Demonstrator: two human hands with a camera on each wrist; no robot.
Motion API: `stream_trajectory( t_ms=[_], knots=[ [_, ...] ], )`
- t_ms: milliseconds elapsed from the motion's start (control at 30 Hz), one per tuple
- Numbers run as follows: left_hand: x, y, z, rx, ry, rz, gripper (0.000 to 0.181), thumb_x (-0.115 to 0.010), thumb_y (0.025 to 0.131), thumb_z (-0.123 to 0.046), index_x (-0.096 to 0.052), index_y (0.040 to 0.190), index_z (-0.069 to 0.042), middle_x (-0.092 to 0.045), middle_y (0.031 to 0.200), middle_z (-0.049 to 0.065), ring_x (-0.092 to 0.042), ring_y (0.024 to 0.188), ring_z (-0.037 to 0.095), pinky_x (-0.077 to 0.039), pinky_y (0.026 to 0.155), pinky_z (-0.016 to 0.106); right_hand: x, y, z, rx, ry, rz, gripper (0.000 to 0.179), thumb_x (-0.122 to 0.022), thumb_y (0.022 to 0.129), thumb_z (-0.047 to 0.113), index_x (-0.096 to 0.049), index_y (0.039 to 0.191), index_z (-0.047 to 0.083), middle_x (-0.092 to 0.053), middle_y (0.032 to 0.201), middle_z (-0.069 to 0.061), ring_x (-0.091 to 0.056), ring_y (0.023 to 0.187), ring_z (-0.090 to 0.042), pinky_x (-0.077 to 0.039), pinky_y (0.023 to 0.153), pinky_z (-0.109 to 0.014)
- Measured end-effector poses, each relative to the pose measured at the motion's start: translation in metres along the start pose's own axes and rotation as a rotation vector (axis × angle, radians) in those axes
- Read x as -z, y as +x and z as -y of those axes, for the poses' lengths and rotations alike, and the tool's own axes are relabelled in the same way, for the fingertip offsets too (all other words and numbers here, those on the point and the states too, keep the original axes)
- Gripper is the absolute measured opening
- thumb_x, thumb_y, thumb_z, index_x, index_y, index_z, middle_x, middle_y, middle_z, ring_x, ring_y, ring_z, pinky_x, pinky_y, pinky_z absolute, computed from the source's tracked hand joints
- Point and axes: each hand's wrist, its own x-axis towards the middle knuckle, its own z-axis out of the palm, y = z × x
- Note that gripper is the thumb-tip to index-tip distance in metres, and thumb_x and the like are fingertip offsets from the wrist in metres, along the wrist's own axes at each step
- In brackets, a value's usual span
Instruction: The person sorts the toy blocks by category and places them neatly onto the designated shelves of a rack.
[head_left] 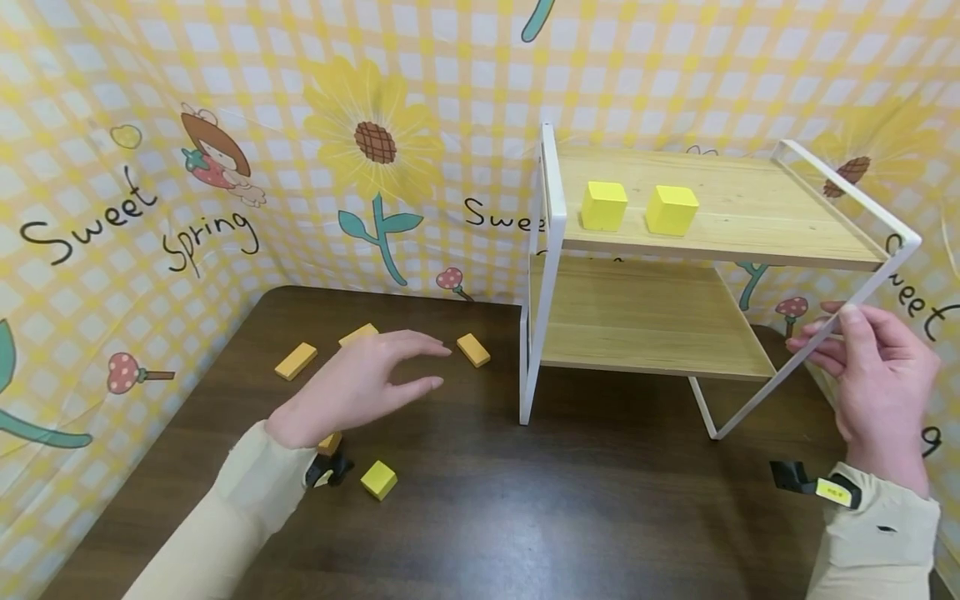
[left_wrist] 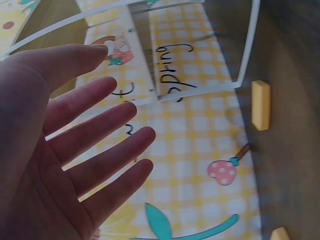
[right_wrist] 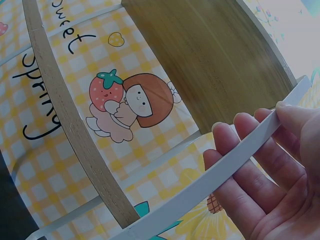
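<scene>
A two-tier wooden shelf (head_left: 735, 217) with white metal side frames stands on the right part of the table. My right hand (head_left: 881, 375) grips the white bar (right_wrist: 215, 177) of its right side frame, thumb on one face and fingers behind. Two yellow cubes sit on the upper board near its left end, the left cube (head_left: 604, 207) and the right cube (head_left: 672, 211) slightly apart. My left hand (head_left: 360, 379) hovers over the table left of the shelf, fingers extended and holding nothing. The left wrist view shows its palm and spread fingers (left_wrist: 117, 142).
Loose on the dark table (head_left: 465, 517) lie another yellow cube (head_left: 378, 480) and several orange blocks, including one by the shelf (head_left: 473, 350) and one at far left (head_left: 296, 361). Another block (head_left: 330, 442) is partly behind my left wrist. A checked cloth (head_left: 465, 108) hangs behind.
</scene>
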Motion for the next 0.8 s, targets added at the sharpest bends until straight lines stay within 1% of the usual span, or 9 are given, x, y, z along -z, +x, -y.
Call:
stream_trajectory(
  t_ms=[167,267,500,700,800],
  knots=[
    [-0.012,-0.011,0.004,0.022,0.003,0.025,0.036,-0.072,0.096,-0.038,-0.071,0.126,-0.019,-0.067,0.125,-0.008,-0.061,0.119,0.014,-0.048,0.101,0.039,0.000,0.000,0.000,-0.001,0.001,-0.004,0.031,-0.067,0.099,0.010,-0.064,0.107,-0.020,-0.070,0.077,-0.018,-0.071,0.059,-0.022,-0.057,0.060,-0.029],
    [-0.016,-0.018,0.006,0.050,-0.003,0.051,0.037,-0.072,0.095,-0.039,-0.071,0.127,-0.019,-0.067,0.125,-0.011,-0.061,0.119,0.012,-0.048,0.100,0.039,0.000,0.000,0.000,0.000,0.008,-0.008,0.031,-0.067,0.098,0.009,-0.064,0.107,-0.020,-0.070,0.076,-0.018,-0.071,0.058,-0.023,-0.057,0.060,-0.029],
    [-0.025,-0.039,0.007,0.117,-0.029,0.140,0.043,-0.075,0.093,-0.042,-0.070,0.130,-0.020,-0.065,0.127,-0.013,-0.061,0.120,0.011,-0.048,0.100,0.038,0.000,-0.001,0.000,0.007,0.020,0.003,0.029,-0.067,0.099,0.008,-0.064,0.105,-0.021,-0.070,0.075,-0.019,-0.071,0.058,-0.024,-0.058,0.059,-0.029],
    [-0.031,-0.056,0.009,0.131,-0.033,0.225,0.047,-0.078,0.088,-0.047,-0.071,0.127,-0.022,-0.066,0.125,-0.014,-0.062,0.117,0.012,-0.050,0.097,0.040,-0.001,0.000,0.000,0.006,0.015,0.006,0.029,-0.067,0.099,0.008,-0.064,0.105,-0.020,-0.070,0.075,-0.019,-0.071,0.059,-0.023,-0.058,0.060,-0.030],
    [-0.032,-0.063,0.009,0.138,-0.032,0.262,0.049,-0.081,0.085,-0.046,-0.072,0.126,-0.022,-0.066,0.124,-0.015,-0.062,0.116,0.012,-0.050,0.097,0.041,-0.001,0.000,0.001,-0.002,0.009,0.003,0.029,-0.067,0.099,0.009,-0.065,0.105,-0.019,-0.070,0.076,-0.018,-0.071,0.059,-0.023,-0.058,0.061,-0.029]
  ],
)
